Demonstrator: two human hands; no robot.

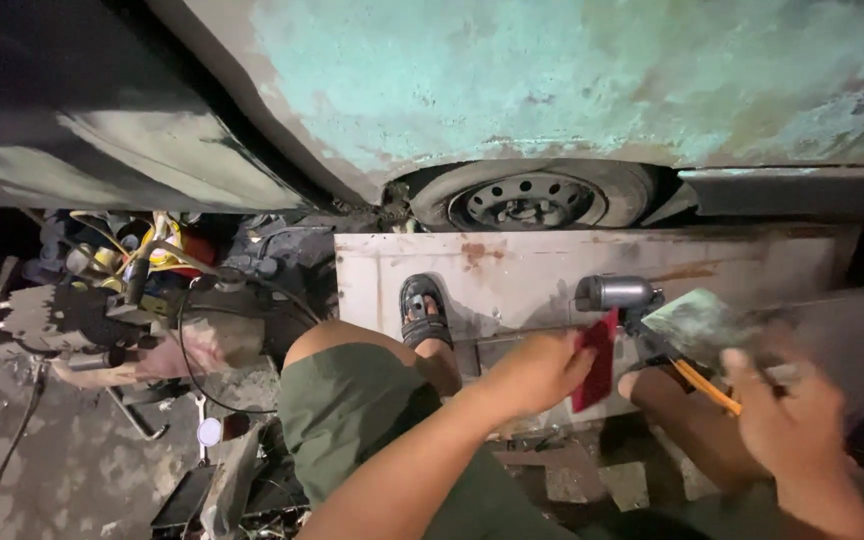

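Note:
My left hand (532, 375) pinches a small red flat piece (596, 362) and holds it upright just above a pale metal panel (552, 270). My right hand (792, 420), blurred by motion, grips a broad putty knife (702, 325) with an orange handle; its grey-green blade is raised at the right. A small grey power tool (617, 293) lies on the panel between the two hands. My left knee in green shorts (352, 400) is bent, and my sandalled foot (424, 312) rests on the panel.
A worn vehicle body with turquoise paint (572, 80) fills the top, with a wheel (532, 198) under it. A heap of tools, cables and yellow parts (132, 270) lies at the left on the stained concrete floor (72, 460).

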